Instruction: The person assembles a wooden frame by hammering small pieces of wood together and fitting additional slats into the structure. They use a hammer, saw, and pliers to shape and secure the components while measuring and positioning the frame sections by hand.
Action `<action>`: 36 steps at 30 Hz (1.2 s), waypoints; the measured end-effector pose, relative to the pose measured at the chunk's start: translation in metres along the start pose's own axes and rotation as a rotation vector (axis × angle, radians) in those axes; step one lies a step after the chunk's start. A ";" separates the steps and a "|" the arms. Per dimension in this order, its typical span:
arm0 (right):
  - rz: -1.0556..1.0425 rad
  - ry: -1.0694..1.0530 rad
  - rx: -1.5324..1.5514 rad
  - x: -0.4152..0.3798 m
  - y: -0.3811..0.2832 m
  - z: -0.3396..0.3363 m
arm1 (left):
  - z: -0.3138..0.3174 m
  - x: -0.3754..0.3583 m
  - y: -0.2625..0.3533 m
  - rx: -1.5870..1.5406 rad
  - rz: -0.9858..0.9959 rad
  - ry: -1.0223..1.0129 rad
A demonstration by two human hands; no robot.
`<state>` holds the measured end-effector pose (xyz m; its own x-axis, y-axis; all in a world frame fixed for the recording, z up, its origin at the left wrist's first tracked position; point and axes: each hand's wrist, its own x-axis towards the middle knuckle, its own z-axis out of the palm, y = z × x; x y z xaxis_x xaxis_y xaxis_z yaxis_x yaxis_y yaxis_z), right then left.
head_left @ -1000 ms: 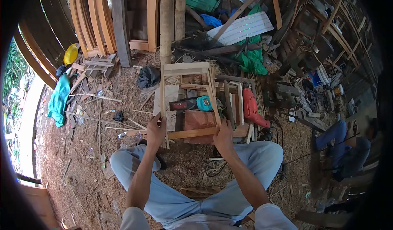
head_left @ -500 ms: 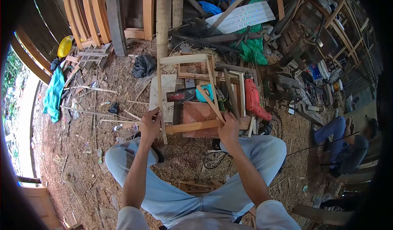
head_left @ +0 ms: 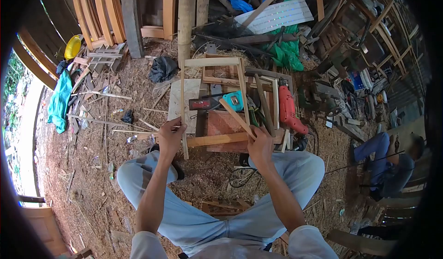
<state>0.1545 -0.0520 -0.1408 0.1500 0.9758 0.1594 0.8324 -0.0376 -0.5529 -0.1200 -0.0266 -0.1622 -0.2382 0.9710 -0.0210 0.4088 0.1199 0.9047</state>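
Observation:
A light wooden frame (head_left: 212, 62) of thin strips is held up between my hands, its far bar pointing away from me. My left hand (head_left: 170, 138) pinches the frame's left strip near its lower end. Closed around the lower right corner, my right hand (head_left: 261, 146) also has a short wooden stick (head_left: 236, 117) slanting up-left from its fingers. The lower bar (head_left: 217, 140) spans between both hands. Beyond the frame, a teal tape measure (head_left: 233, 101) and a red-and-black tool (head_left: 203, 103) lie on a low work surface (head_left: 226, 123).
A red power drill (head_left: 290, 109) lies right of the frame, among wood offcuts (head_left: 276, 104). Shavings cover the ground (head_left: 87, 166). A bamboo post (head_left: 184, 28) rises behind. At far right, another person (head_left: 392, 162) sits low. A black plastic bag (head_left: 163, 71) lies back left.
The frame's far end has shifted slightly right, and more of the tape measure shows inside it. Both hands keep their hold in nearly the same places.

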 end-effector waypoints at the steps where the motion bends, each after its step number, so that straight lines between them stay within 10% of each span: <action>1: -0.011 0.001 -0.028 0.000 0.000 0.001 | 0.001 0.000 -0.002 0.001 -0.003 -0.001; 36: -0.076 -0.019 -0.055 -0.003 -0.003 -0.003 | 0.004 -0.007 -0.010 -0.085 -0.012 0.070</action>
<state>0.1534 -0.0553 -0.1367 0.0755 0.9802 0.1832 0.8693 0.0253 -0.4936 -0.1189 -0.0337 -0.1724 -0.3047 0.9524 -0.0050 0.3304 0.1107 0.9373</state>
